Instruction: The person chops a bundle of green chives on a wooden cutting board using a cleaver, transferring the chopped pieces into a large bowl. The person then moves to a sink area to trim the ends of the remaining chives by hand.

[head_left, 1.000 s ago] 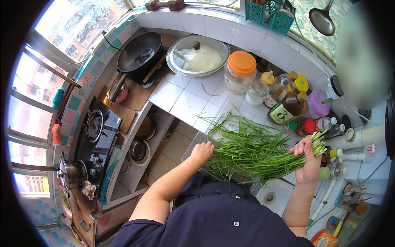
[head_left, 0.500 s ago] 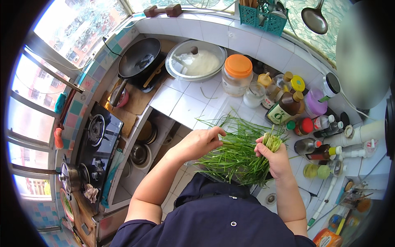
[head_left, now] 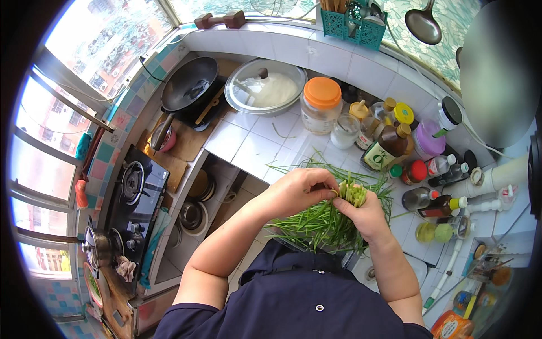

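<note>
My right hand (head_left: 366, 214) is closed round a bunch of garlic chives, its pale cut ends (head_left: 354, 195) pointing up out of the fist. Against the left side of those ends, my left hand (head_left: 307, 189) pinches with thumb and fingers together. A small yellowish bit of chive shows at its fingertips; the rest of what it pinches is hidden. Below both hands a big loose heap of long green chives (head_left: 316, 229) spreads over what looks like a clear tray, whose edges are mostly covered.
Beyond the heap stand an orange-lidded jar (head_left: 322, 104), a dark sauce bottle (head_left: 388, 148) and several other bottles. A glass-lidded pan (head_left: 265, 93) and a wok (head_left: 190, 85) are at the far left. The gas stove (head_left: 135, 192) lies left; a sink (head_left: 415, 270) is near right.
My left hand has moved right, from above the heap to the bunch's cut ends. My right hand has shifted slightly left with the bunch, and the two hands now meet.
</note>
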Motion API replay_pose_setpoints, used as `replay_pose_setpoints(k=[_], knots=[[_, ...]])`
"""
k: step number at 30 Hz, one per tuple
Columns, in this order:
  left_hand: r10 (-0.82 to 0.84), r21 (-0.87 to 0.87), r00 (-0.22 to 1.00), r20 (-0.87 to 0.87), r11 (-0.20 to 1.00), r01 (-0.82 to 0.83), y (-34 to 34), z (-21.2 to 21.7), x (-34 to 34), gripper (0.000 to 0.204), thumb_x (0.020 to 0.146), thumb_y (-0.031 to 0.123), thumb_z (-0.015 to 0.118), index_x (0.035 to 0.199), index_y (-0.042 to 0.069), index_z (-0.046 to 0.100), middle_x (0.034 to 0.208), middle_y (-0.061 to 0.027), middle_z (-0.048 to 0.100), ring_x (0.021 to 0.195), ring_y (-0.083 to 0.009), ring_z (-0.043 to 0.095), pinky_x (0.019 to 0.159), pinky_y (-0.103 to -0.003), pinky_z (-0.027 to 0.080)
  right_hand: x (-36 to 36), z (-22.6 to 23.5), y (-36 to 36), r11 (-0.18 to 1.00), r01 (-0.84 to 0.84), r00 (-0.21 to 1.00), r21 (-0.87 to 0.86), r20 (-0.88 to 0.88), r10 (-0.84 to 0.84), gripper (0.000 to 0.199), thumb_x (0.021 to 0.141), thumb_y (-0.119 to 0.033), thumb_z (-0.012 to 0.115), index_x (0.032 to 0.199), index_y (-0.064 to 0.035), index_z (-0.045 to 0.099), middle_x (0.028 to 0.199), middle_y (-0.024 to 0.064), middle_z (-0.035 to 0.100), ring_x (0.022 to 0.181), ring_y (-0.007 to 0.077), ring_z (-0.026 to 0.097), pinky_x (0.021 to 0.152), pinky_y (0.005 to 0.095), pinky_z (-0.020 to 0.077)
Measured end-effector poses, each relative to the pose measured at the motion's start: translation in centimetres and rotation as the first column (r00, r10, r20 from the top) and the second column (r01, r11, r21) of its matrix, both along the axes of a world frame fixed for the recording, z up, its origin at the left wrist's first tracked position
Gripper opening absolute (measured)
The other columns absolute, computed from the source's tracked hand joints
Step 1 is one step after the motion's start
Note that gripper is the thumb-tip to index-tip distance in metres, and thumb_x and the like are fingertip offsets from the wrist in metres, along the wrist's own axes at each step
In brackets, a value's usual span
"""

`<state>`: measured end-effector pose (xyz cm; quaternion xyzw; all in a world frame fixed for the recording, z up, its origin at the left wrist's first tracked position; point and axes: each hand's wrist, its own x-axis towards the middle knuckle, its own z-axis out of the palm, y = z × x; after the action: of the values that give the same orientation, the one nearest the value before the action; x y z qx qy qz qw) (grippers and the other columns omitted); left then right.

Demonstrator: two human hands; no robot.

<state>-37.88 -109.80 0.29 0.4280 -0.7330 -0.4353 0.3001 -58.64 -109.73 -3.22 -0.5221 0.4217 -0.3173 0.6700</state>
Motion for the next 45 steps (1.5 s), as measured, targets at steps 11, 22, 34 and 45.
replay_pose_setpoints(k=[11,22,34,45], knots=[[0.073,-0.252,0.993,0.088,0.966,-0.049,-0.5,-0.5,-1.3,0.022,0.084,0.012,0.066,0.105,0.005,0.062,0.087,-0.0092,0.062,0.081,-0.0270,0.063,0.071,-0.035,0.051,-0.2,-0.5,-1.0,0.982,0.063,0.952,0.179,0.284,-0.112,0.020,0.091,-0.010,0.063,0.109,-0.0017,0.063,0.098,0.0020,0.066,0.090,0.0112,0.061,0.081,0.0260,0.0480],[0.116,-0.306,0.993,0.010,0.946,-0.107,-2.9,0.0,-1.8,0.029,0.086,0.013,0.067,0.112,0.006,0.058,0.084,-0.0071,0.058,0.074,-0.0211,0.063,0.065,-0.032,0.050,-3.5,2.1,-3.0,0.992,-0.074,0.939,0.097,0.342,0.037,0.020,0.092,-0.020,0.064,0.103,-0.0037,0.057,0.072,0.0009,0.055,0.065,0.0115,0.055,0.071,0.0327,0.0508],[0.025,0.027,0.663,0.748,0.997,-0.068,4.0,-22.4,3.1,0.020,0.086,0.024,0.062,0.101,0.012,0.063,0.099,-0.0064,0.065,0.092,-0.0266,0.065,0.073,-0.040,0.053,-10.4,4.6,-0.8,0.929,0.367,0.874,-0.051,0.361,-0.325,0.015,0.096,-0.020,0.058,0.095,-0.0074,0.049,0.071,-0.0001,0.049,0.063,0.0114,0.049,0.070,0.0315,0.0484],[0.030,-0.073,0.532,0.846,0.995,0.061,5.0,-25.6,1.5,0.011,0.084,0.020,0.057,0.091,0.012,0.061,0.092,-0.0052,0.063,0.091,-0.0227,0.063,0.078,-0.037,0.048,-7.7,2.8,-1.1,0.932,0.356,0.880,0.060,0.313,-0.357,0.016,0.094,-0.018,0.061,0.092,-0.0069,0.050,0.073,0.0014,0.053,0.068,0.0133,0.053,0.073,0.0328,0.0492]])
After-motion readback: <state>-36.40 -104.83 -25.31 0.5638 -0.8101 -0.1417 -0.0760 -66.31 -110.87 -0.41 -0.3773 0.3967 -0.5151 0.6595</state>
